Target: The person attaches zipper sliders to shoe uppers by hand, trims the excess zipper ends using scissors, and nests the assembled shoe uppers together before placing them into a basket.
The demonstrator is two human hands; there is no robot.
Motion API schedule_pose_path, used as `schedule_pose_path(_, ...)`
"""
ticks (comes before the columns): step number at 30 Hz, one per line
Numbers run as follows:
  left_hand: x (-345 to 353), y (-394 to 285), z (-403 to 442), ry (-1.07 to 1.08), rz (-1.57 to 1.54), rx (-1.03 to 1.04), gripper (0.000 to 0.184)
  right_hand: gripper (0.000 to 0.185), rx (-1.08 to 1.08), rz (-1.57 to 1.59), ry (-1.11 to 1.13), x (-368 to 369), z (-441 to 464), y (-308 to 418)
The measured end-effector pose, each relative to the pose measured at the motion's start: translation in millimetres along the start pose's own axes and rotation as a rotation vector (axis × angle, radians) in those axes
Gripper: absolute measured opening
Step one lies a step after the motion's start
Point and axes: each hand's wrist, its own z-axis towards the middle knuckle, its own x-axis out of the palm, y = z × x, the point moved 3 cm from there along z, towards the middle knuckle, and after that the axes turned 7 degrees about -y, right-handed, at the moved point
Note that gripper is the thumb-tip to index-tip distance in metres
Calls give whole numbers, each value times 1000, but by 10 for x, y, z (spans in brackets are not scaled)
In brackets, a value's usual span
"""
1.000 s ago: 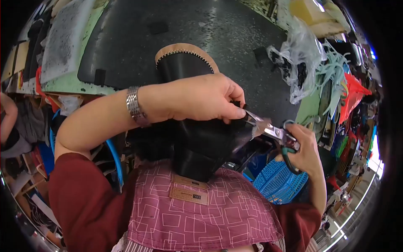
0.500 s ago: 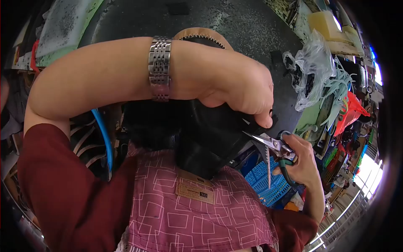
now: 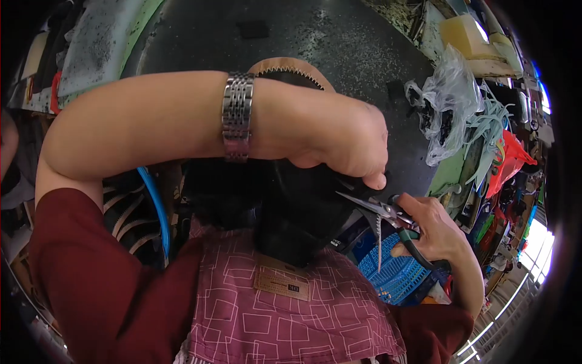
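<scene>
My left hand reaches across from the left, bent at the wrist, its thumb pointing down at the far right end of a black boot-like piece. Most of its fingers are hidden behind the hand. The piece rests against my apron, its tan zigzag-stitched rim showing beyond my forearm. In my right hand are scissors with dark green handles. Their blades are spread, one pointing left beneath my left thumb, the other, serrated, pointing down.
A dark work surface lies ahead. Clear plastic bags, pale green strips and a red bag are at the right. A blue basket sits below my right hand. Stitched pieces hang at lower left.
Over the last second my left hand moved right and its wrist bent downward. The scissors' blades, closer together and near the left fingers before, are now spread wide. My right hand shifted slightly down.
</scene>
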Motion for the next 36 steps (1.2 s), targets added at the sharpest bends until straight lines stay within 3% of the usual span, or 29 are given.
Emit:
schedule_pose_path(4, 57, 112, 108, 52, 27, 36, 23, 54, -14, -70, 28, 4, 40, -3)
schedule_pose_path(9, 51, 61, 155, 54, 18, 116, 23, 49, -119, -70, -112, 165, 8, -124)
schedule_pose_path(11, -24, -73, 212, -19, 126, 189, 26, 45, -195, -111, -159, 201, 3, -121)
schedule_pose_path(12, -40, -158, 285, -32, 285, 386, 40, 45, -193, -116, -175, 210, 15, -119)
schedule_pose_path(13, -30, -200, 388, -35, 301, 395, 40, 44, -275, -132, -263, 197, 31, -92)
schedule_pose_path(15, 53, -206, 542, 210, 654, 305, 60, 43, -405, -134, -406, 156, 53, -19)
schedule_pose_path(16, 59, -171, 505, 424, 541, 195, 78, 44, -437, -199, -452, 114, 2, -5)
schedule_pose_path(17, 45, -51, 486, 630, 394, 15, 78, 45, -472, -264, -499, 80, -75, -14)
schedule_pose_path(18, 25, 65, 419, 836, 229, -170, 78, 46, -381, -249, -608, 67, -198, -147)
schedule_pose_path(20, -175, 77, 76, 820, 280, -304, 68, 43, 47, -391, -933, 67, -491, -610)
schedule_pose_path(21, -188, 143, -28, 782, 459, -272, 61, 41, 394, -221, -1001, 40, -607, -933)
schedule_pose_path(22, -149, 353, -140, 725, 393, -244, 54, 38, 741, -37, -1046, 49, -750, -1262)
schedule_pose_path(24, -144, 513, -350, 546, 347, -221, 48, 36, 920, -169, -1079, 130, -1016, -1785)
schedule_pose_path(26, -482, 304, -700, 124, 220, -213, 52, 44, 956, -308, -1081, 291, -1219, -2172)
schedule_pose_path(28, -823, 184, -1032, -412, -416, 157, 70, 47, 1002, -287, -1063, 275, -1175, -2119)
schedule_pose_path(29, -1019, 36, -1155, -502, -547, 233, 74, 47, 1000, -274, -1070, 282, -1151, -2076)
schedule_pose_path(31, -1579, -63, -1194, -718, -283, 284, 58, 49, 953, -639, -1050, 195, -1066, -1952)
schedule_pose_path(32, -1877, -57, -1084, -859, -105, 329, 46, 49, 941, -635, -1064, 162, -1020, -1904)
schedule_pose_path(34, -2500, 108, -598, -892, 132, 258, 40, 49, 774, -635, -1137, 122, -919, -1747)
schedule_pose_path(36, -2623, 77, -21, -839, 96, 375, 35, 49, 700, -631, -1182, 116, -858, -1529)
